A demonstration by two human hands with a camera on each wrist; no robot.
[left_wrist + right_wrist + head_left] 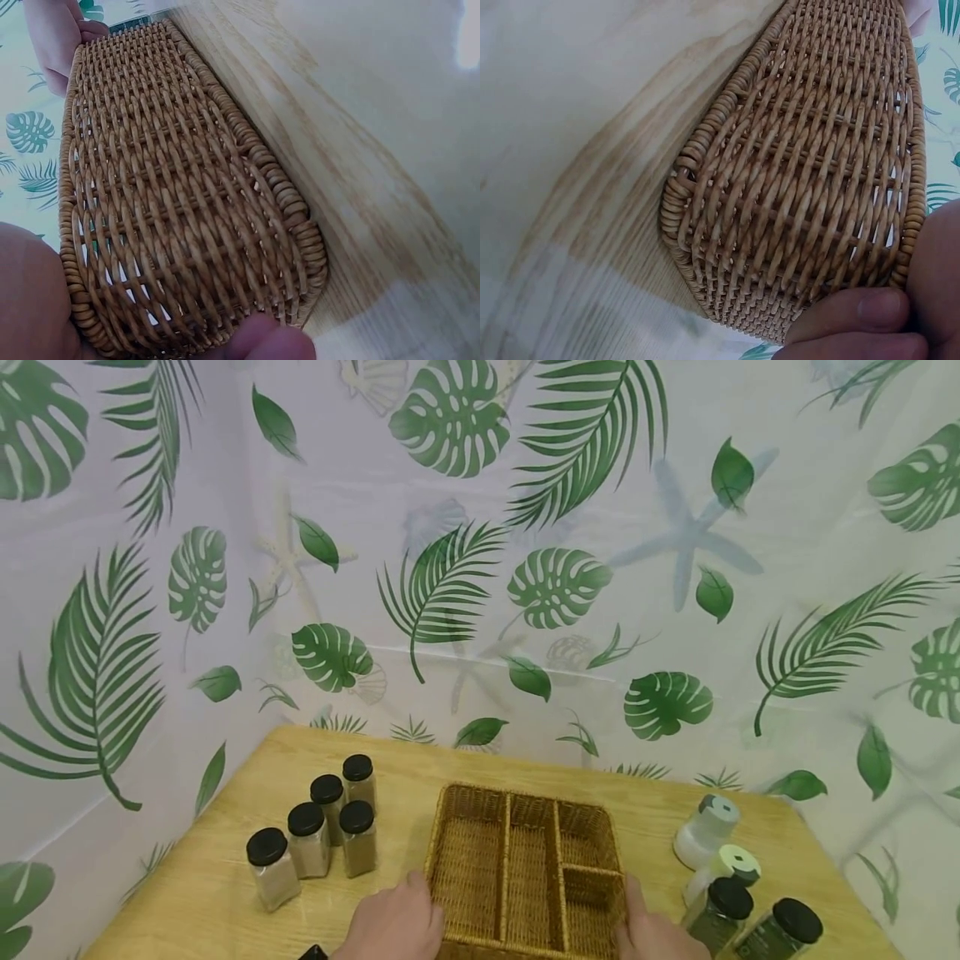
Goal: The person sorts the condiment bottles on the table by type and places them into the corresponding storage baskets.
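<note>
A brown wicker basket (pixel 504 881) with dividers that part it into several compartments sits at the front middle of the table. Nothing lies in its compartments. My left hand (pixel 397 922) grips its left side, thumb near the rim and fingertips (pixel 274 341) against the outer wicker wall. On the opposite side my right hand (pixel 660 935) holds the basket the same way, its fingers (pixel 851 311) curled onto the woven wall. Both wrist views show the basket's front wall close up, its lower edge right at the wooden tabletop.
Several black-lidded spice jars (pixel 307 839) stand left of the basket on the wooden table (pixel 202 860). To the right are two white containers (pixel 707 832) and two dark-filled jars (pixel 780 931) with black lids. A leaf-patterned sheet (pixel 480 568) hangs behind. A small black object (pixel 313 952) shows beside the left hand.
</note>
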